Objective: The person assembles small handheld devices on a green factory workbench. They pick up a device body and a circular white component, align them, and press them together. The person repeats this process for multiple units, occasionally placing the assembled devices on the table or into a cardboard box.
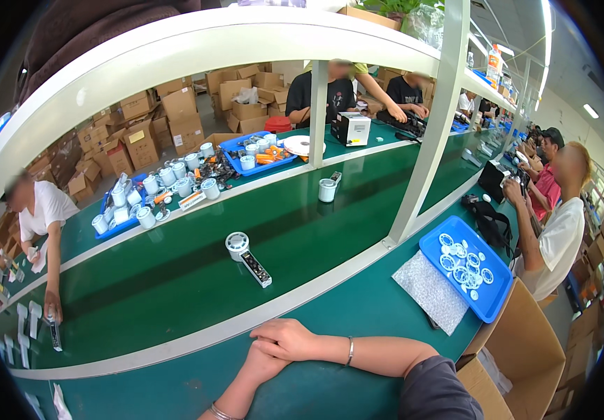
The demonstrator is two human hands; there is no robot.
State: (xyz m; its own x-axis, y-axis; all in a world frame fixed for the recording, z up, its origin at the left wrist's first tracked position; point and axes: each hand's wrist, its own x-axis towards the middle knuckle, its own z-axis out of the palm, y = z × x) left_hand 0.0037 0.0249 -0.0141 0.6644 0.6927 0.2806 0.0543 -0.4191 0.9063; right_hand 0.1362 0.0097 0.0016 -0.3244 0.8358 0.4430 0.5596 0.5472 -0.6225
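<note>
in the head view, the person's two hands meet above the near edge of the green bench (pixel 169 392), just beside the pale rail (pixel 176 348) that borders the conveyor belt (pixel 141 301). the right hand (pixel 289 340) lies over the left hand (pixel 263 361), its fingers loosely bent, and no object shows in its hold. the left hand is partly covered, so i cannot tell how far open it is or whether it has hold of anything. a metal bracelet (pixel 350 351) circles the right wrist, and a silvery band (pixel 222 413) the left.

the nearest device (pixel 237 245), a white round head joined to a narrow arm with dark inner parts, lies on the belt beyond the hands, apart from them. a second device (pixel 326 190) stands farther across the belt.

to the right, a blue tray (pixel 482 305) bears white rings (pixel 468 263) and overlaps a sheet of bubble wrap (pixel 424 288); an open cardboard box (pixel 533 343) is just beside it. across the belt, white cylinders (pixel 209 188) and orange parts (pixel 267 159) crowd around and inside blue trays, near a black-and-white box (pixel 352 130). at the far left, a co-worker's hand (pixel 52 305) touches another device (pixel 55 336) on the belt.
</note>
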